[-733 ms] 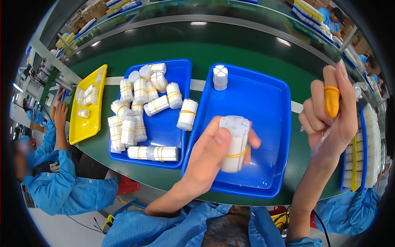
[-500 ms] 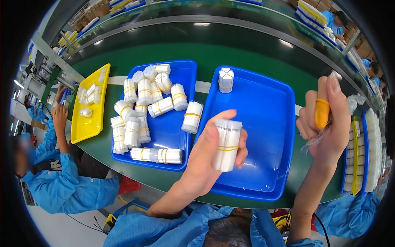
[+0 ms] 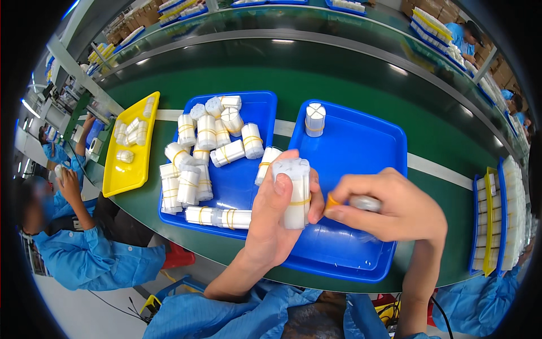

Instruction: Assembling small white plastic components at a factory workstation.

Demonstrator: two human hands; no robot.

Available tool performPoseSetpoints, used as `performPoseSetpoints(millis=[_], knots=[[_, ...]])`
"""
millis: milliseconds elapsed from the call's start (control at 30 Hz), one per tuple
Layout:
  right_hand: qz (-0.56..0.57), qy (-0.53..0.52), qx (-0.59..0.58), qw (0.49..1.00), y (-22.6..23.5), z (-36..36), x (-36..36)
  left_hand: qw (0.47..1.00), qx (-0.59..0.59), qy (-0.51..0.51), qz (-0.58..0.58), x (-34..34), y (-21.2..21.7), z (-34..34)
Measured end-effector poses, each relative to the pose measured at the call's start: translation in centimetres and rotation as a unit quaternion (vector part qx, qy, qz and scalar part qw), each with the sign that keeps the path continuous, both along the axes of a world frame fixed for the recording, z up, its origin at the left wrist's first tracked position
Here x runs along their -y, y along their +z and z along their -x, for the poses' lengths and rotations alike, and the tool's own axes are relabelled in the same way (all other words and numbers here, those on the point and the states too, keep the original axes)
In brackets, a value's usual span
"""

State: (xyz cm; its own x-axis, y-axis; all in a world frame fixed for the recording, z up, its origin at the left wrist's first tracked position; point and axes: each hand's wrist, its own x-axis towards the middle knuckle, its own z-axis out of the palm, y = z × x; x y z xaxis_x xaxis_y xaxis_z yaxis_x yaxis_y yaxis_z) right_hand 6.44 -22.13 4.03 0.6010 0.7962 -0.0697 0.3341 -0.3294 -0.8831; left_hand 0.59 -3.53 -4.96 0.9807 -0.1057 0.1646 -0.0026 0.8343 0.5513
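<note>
Upright in my left hand [image 3: 262,226] is a bundle of white cylinders [image 3: 297,206] in clear casing, with a yellow rubber band round its middle. My fingers and thumb wrap its sides. Just right of it, my right hand [image 3: 403,209] is closed, an orange finger cot [image 3: 332,201] on one finger. A blurred whitish piece, apparently crumpled clear plastic [image 3: 366,203], shows between its fingers. Both hands are above the right blue tray [image 3: 361,141], where a similar banded bundle [image 3: 315,120] stands at the far left corner.
Several banded bundles [image 3: 207,133] lie and stand in the left blue tray [image 3: 231,186]. A yellow tray [image 3: 121,178] with a few bundles is farther left, near a person in blue [image 3: 107,248]. Stacked filled trays [image 3: 497,214] stand at the right edge of the green table.
My right hand has swung left and down from the right side to beside the held bundle. The bundle has moved slightly up and left, its top tilting more into sight.
</note>
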Motion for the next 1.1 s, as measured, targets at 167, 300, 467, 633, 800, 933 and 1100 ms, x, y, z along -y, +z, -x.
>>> performPoseSetpoints(millis=[167, 300, 467, 633, 800, 933, 1100], knots=[[-0.090, -0.071, 0.001, 0.993, -4.4, -0.8, -3.1, 0.987, 0.017, 0.105, -0.120, 0.0, 1.8, 0.0], [-0.181, -0.078, -0.177, 0.964, -4.7, 0.7, -4.5, 0.975, 0.040, 0.158, -0.149, -0.4, 2.1, -0.1], [-0.188, -0.112, -0.145, 0.965, -4.1, 0.9, -4.4, 0.848, 0.071, 0.330, -0.409, -1.9, 1.7, -0.7], [-0.222, -0.153, 0.103, 0.957, -4.5, 0.2, -3.7, 0.617, 0.026, 0.268, -0.739, -5.2, 0.0, -1.8], [-0.276, -0.145, 0.168, 0.935, -4.5, -0.6, -4.1, 0.619, 0.037, 0.219, -0.753, -6.0, -3.1, -3.0], [-0.229, -0.146, 0.243, 0.931, -4.7, -2.0, -2.4, 0.651, 0.007, 0.195, -0.734, -5.7, -1.1, -3.3], [0.031, -0.122, 0.313, 0.941, -2.3, -4.8, 0.3, 0.884, -0.055, 0.205, -0.417, -5.7, -2.4, -2.3]])
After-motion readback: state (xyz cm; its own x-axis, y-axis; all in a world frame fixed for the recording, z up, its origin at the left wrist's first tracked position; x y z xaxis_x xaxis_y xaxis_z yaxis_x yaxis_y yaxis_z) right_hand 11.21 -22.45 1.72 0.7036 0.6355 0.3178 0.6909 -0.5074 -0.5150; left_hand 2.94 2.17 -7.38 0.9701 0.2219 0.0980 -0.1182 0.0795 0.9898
